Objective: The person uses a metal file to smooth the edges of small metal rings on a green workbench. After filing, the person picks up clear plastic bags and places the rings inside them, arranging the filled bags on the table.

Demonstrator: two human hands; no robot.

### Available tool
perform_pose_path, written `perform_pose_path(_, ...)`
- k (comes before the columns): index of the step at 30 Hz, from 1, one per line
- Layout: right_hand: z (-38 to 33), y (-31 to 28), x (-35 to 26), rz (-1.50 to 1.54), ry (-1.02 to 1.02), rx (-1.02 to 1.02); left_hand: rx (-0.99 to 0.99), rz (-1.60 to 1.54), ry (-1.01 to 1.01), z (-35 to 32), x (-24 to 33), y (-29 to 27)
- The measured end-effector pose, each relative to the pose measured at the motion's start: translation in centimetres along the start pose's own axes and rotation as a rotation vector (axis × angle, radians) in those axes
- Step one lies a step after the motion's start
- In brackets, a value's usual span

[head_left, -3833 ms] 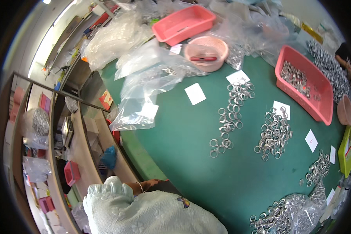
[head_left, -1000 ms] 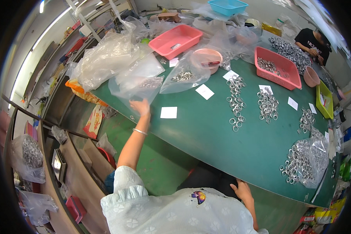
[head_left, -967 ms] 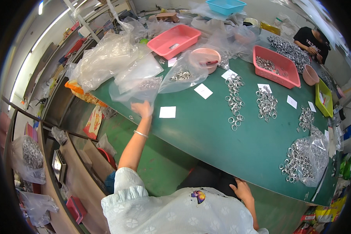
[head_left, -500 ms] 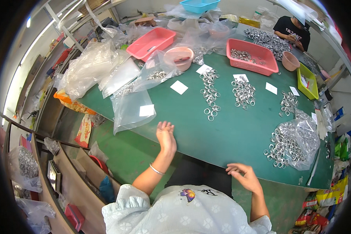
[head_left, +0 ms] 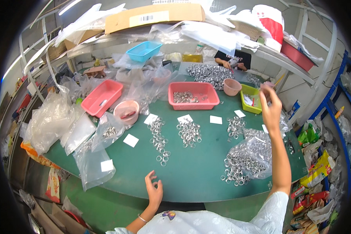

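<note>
My left hand point(head_left: 155, 191) hovers over the front edge of the green table point(head_left: 195, 167), fingers apart and loosely curled, holding nothing. Farther right, my right arm reaches out over the table. My right hand point(head_left: 272, 111) is raised beside the lime-green tray point(head_left: 254, 109), its fingertips at a small pinkish thing point(head_left: 266, 84). Blur at the tips hides whether it grips that thing. Below the right forearm lies a heap of silver metal rings point(head_left: 236, 167), partly under a clear plastic bag point(head_left: 257, 150). More rings lie in a row point(head_left: 158, 136) and in a pile point(head_left: 189, 134).
Pink trays point(head_left: 194, 105) point(head_left: 102, 97) stand toward the back, with a pink bowl point(head_left: 126, 113) between them. White paper cards point(head_left: 131, 140) lie near the rings. Clear bags point(head_left: 46, 121) crowd the left. Across the table, a person point(head_left: 234, 60) handles something. An overhead shelf point(head_left: 156, 17) carries cardboard.
My view has tilted up and turned right. The right hand has gone from the front table edge up to the lime-green tray's side. The left hand stays near the front edge, fingers still apart.
</note>
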State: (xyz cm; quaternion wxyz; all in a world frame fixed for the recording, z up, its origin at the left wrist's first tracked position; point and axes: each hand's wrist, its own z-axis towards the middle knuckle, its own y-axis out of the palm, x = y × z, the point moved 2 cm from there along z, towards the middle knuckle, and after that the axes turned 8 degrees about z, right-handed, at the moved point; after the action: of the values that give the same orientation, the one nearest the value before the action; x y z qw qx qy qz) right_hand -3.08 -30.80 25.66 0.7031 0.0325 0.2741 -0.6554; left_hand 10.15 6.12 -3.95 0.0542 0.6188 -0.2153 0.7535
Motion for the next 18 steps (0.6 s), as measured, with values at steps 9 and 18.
perform_pose_path(9, 13.3, 11.0, -0.3, -0.494, -0.677, -0.008, -0.026, 0.010, -0.013, 1.6, 1.5, 0.8)
perform_pose_path(18, 13.4, 14.6, 0.2, -0.674, -0.876, -0.036, -0.065, 0.049, 0.144, 4.0, 4.2, 0.7)
